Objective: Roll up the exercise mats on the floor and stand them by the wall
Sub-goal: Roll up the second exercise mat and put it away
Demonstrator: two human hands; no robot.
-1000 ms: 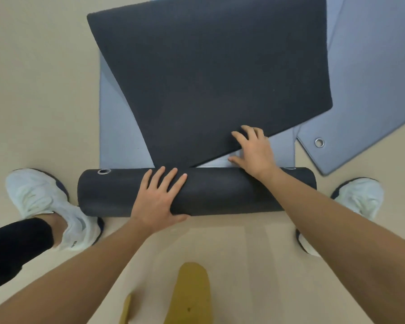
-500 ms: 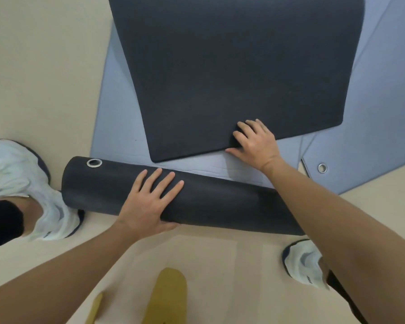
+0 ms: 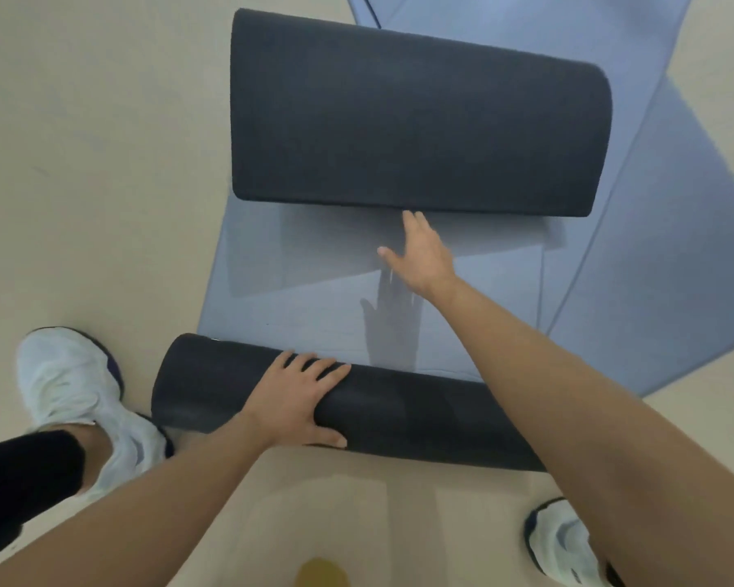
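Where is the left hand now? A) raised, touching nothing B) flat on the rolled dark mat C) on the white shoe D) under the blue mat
B: the left hand lies with straight fingers spread on top of the rolled dark mat, while the right hand reaches out over the blue mat.

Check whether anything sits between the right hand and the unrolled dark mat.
Nothing visible does. The right hand is above the blue mat, fingers at the near edge of the unrolled dark mat. The left hand rests on the rolled mat.
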